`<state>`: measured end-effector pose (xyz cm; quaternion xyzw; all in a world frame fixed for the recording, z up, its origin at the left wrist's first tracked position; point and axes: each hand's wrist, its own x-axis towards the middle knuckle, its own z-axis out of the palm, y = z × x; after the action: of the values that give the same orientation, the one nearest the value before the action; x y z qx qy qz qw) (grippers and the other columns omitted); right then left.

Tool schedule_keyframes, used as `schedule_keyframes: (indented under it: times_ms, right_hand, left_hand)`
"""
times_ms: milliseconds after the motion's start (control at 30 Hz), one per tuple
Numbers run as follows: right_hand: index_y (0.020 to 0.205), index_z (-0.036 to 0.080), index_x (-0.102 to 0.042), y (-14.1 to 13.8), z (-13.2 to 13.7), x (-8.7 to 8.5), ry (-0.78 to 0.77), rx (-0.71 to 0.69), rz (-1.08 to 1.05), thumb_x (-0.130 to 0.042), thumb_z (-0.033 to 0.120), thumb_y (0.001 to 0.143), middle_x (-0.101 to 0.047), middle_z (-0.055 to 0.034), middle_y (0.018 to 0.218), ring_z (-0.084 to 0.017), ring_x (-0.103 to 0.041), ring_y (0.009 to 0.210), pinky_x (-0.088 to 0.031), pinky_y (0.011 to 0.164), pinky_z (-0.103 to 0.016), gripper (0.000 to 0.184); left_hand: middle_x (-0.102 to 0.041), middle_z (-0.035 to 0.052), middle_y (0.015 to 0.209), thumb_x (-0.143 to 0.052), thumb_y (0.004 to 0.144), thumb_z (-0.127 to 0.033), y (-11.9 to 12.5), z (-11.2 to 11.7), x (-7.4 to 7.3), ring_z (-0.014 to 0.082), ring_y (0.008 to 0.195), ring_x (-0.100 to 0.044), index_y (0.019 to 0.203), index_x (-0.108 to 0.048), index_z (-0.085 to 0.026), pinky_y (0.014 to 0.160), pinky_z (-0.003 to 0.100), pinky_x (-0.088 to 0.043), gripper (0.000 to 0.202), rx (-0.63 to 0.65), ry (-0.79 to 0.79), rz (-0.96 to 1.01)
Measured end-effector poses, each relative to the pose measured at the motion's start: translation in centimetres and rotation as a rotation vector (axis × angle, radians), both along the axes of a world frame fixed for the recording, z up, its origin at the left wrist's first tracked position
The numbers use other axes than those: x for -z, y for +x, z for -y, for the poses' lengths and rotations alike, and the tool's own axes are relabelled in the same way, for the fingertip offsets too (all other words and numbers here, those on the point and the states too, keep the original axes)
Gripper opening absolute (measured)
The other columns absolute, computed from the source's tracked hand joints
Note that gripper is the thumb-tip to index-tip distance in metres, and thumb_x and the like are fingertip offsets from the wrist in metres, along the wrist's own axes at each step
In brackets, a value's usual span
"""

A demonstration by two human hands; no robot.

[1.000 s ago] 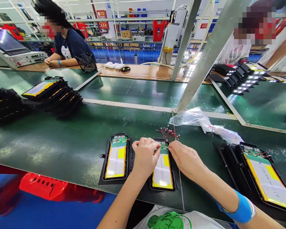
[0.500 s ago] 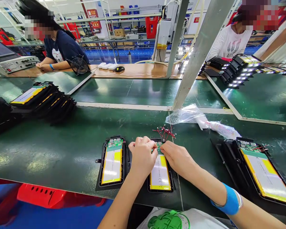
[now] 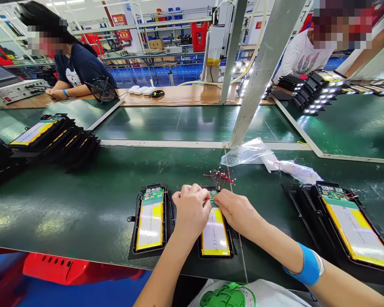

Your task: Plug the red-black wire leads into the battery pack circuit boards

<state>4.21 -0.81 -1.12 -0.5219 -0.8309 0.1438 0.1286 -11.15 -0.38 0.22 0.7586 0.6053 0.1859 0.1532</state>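
In front of me lies a black power bank case [image 3: 216,234] with a flat battery and a green circuit board [image 3: 213,194] at its far end. My left hand [image 3: 192,209] is bent over the board's left side, fingers pinched together. From the other side my right hand [image 3: 237,209] reaches the board, thumb and fingertips pressed together. Whatever the fingertips hold is too small or hidden to make out. A second case [image 3: 149,219], also with battery and board, lies to the left. Just beyond the hands is a small heap of red and black wires [image 3: 220,176].
A stack of cases [image 3: 355,226] lies at the right, another stack [image 3: 51,138] at the far left. A clear plastic bag [image 3: 252,153] lies near the slanted metal post [image 3: 262,76]. Two people sit across the bench. A red stool [image 3: 67,268] stands below the front edge.
Both hands stay at the circuit board with hardly any visible movement. The view has shifted slightly, and the person at the right has leaned a little to the left.
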Motion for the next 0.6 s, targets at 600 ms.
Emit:
schedule_keyframes:
  times_ms: [600]
  right_hand:
    - [0.090, 0.015, -0.057, -0.01, 0.19, 0.09, -0.002, -0.027, 0.066, -0.035, 0.014, 0.094, -0.059, -0.0060, 0.085, -0.017, -0.056, 0.074, -0.041, 0.064, -0.026, 0.023]
  left_hand:
    - [-0.062, -0.0029, 0.090, -0.051, 0.080, -0.018, 0.14, -0.39, -0.85, 0.0198, 0.094, -0.046, 0.072, -0.057, -0.024, 0.078, 0.039, -0.031, 0.011, 0.039, -0.027, -0.115]
